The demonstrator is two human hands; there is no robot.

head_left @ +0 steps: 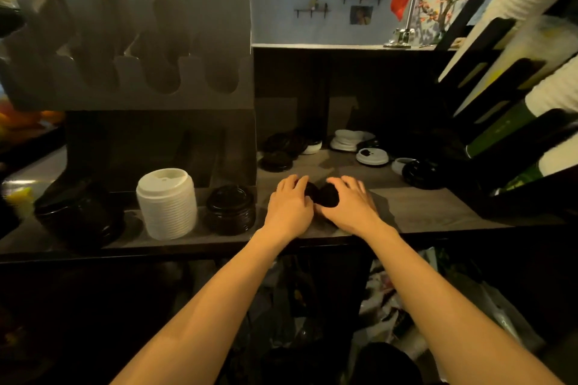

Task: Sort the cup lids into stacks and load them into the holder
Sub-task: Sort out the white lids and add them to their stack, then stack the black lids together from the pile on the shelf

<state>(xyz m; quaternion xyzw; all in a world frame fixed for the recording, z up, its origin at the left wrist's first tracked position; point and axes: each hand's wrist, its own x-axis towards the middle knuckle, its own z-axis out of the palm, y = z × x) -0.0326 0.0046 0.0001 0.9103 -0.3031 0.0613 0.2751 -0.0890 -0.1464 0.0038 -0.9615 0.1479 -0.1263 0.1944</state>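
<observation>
Centre: black round plastic cup lids (327,196), glossy and domed, lie on the grey wood-grain counter (422,209) near its front edge. The left hand (289,206) and right hand (350,206) enclose them from either side, fingers curled over the rims and thumbs nearly touching; how many lids they hold cannot be told. Just beside the left hand stand a short stack of black ribbed lids (230,209), then a tall white stack of ridged lids (167,203) and a wider black stack (81,216). Behind these rises the matt grey holder with U-shaped slots (125,78). At the back of the counter lie loose black lids (276,161), white lids (347,139) and a white lid with a dark centre (372,157).
</observation>
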